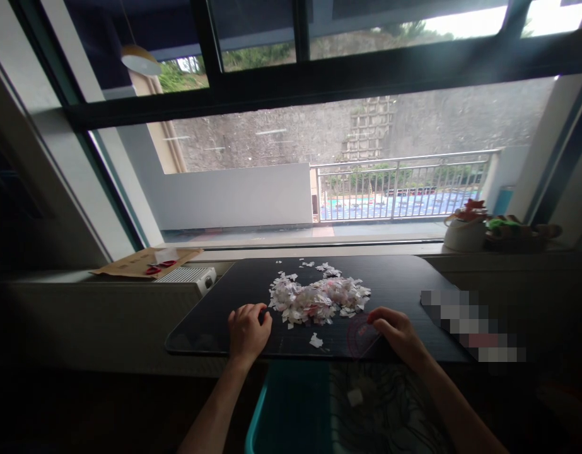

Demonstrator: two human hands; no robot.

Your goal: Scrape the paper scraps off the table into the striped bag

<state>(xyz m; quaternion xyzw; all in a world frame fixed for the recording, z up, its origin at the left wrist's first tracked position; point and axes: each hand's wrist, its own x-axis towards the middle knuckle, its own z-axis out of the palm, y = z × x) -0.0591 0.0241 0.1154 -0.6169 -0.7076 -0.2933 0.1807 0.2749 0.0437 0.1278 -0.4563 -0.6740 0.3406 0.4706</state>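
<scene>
A heap of small torn paper scraps (319, 297), white with pink bits, lies on a dark mat (404, 277). My left hand (247, 329) rests on the mat at the heap's left edge, fingers curled, nothing visibly held. My right hand (397, 331) rests on the mat's near edge to the heap's right, its fingertips on a clear round protractor-like piece (361, 337). One loose scrap (316, 341) lies between my hands.
A teal bin (291, 410) stands below the mat's near edge, with a scrap (354, 396) beside it. A brown envelope (146, 261) and a white device (186, 275) sit at left. A white pot (465, 232) stands on the sill at right.
</scene>
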